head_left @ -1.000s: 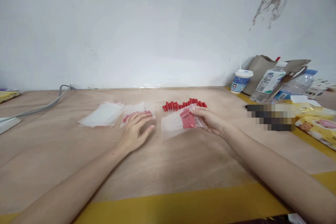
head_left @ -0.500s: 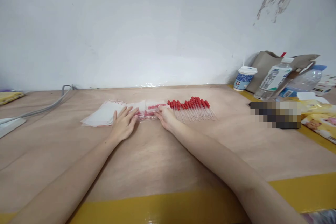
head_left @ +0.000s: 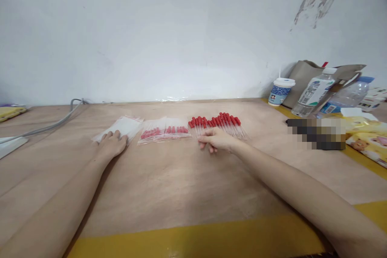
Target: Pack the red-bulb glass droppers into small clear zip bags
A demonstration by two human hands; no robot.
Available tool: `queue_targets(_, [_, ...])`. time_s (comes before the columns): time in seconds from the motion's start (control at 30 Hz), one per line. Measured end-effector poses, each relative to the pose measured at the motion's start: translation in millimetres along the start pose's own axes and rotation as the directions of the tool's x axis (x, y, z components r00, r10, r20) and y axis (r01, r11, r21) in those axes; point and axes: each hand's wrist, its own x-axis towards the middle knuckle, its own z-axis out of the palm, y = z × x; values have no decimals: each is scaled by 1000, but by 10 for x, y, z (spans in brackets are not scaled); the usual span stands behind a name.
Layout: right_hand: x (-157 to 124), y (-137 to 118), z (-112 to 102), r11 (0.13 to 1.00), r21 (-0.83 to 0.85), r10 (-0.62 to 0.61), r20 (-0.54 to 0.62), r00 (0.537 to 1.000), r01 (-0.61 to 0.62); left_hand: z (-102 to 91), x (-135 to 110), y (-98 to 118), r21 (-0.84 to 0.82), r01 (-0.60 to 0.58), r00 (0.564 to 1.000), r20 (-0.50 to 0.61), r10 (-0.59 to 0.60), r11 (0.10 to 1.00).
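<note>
Several droppers (head_left: pixel 225 119) with red bulbs and thin clear stems lie in a row, bulbs away from me. At the left end of that row, my right hand (head_left: pixel 216 140) has its thumb and forefinger closed on dropper stems; the other fingers curl below. How many stems it grips I cannot make out. My left hand (head_left: pixel 110 145) lies palm down, fingers spread, on a stack of clear zip-lock bags (head_left: pixel 128 125). Between the hands lie two bags with red-bulbed droppers inside, a left filled bag (head_left: pixel 151 133) and a right filled bag (head_left: pixel 177 130), edges touching.
At the back right stand a lidded paper cup (head_left: pixel 281 92), a clear bottle (head_left: pixel 314 92) and a grey-brown bag (head_left: pixel 302 76). A blurred dark object (head_left: pixel 317 134) and a yellow packet (head_left: pixel 369 145) lie nearer. A grey cable (head_left: pixel 51 125) runs along the left.
My right hand has let go of the filled bag and moved right to the droppers. My left hand has slid left onto the bag stack. The leftmost droppers have shifted slightly toward me.
</note>
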Motion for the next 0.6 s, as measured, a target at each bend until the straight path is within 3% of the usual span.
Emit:
queue_targets(0.07, [-30, 42, -180, 995, -67, -80, -132, 988, 71, 5, 3, 10, 9, -10, 1000, 12, 10, 1000])
queue_targets(0.13, [-19, 90, -376, 979, -158, -167, -284, 944, 125, 3, 0, 26, 17, 4, 1000, 2, -4, 1000])
queue_targets(0.23, [40, 180, -655, 925, -359, -303, -508, 807, 122, -14, -10, 51, 19, 53, 998, -21, -52, 998])
queue_targets(0.3, [79, 237, -790, 893, -448, -340, -621, 706, 36, -33, -21, 72, 19, 91, 995, -42, -90, 996])
queue_targets(0.37, [104, 273, -864, 865, -494, -330, -690, 644, -86, -56, -36, 100, 10, 121, 990, -71, -120, 993])
queue_targets(0.47, [129, 280, -874, 808, -543, -311, -721, 619, -227, -100, -70, 144, -36, 152, 982, -107, -155, 988])
queue_targets(0.6, [209, 249, -822, 752, -583, -308, -723, 618, -308, -197, -134, 200, -121, 208, 956, -187, -228, 971])
